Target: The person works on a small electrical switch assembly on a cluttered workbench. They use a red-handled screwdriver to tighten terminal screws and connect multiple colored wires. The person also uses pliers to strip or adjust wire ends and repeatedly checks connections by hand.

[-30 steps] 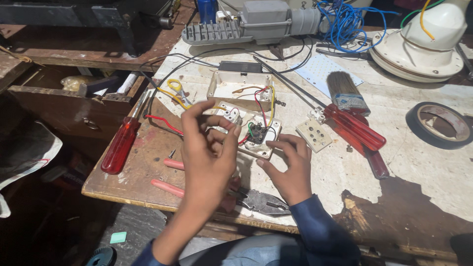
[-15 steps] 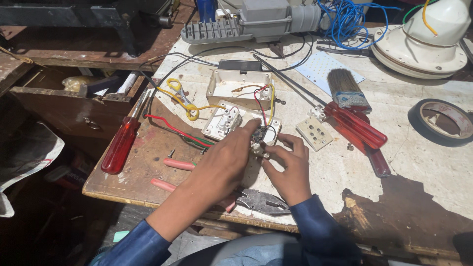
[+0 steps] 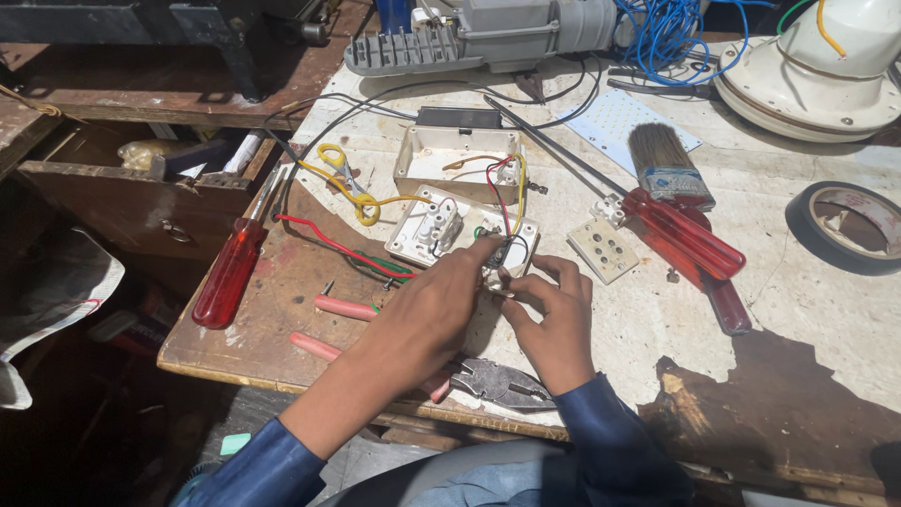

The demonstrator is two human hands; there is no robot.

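Note:
A white switch plate (image 3: 434,228) lies face down on the workbench with red, yellow and black wires running into it. My left hand (image 3: 441,310) pinches a small dark switch part (image 3: 495,255) at the plate's right end. My right hand (image 3: 556,319) meets it from the right, fingertips on the same part. A white back box (image 3: 458,160) stands just behind the plate.
Pliers with pink handles (image 3: 450,374) lie under my forearms. A red screwdriver (image 3: 230,269) lies at the left, two more (image 3: 680,233) at the right beside a white socket piece (image 3: 603,250). Paintbrush (image 3: 662,161), tape roll (image 3: 847,223), lamp housing (image 3: 488,28) and open drawer (image 3: 131,188) surround.
My left hand came off the middle of the plate and moved right, so that both hands now pinch the small part at its right end.

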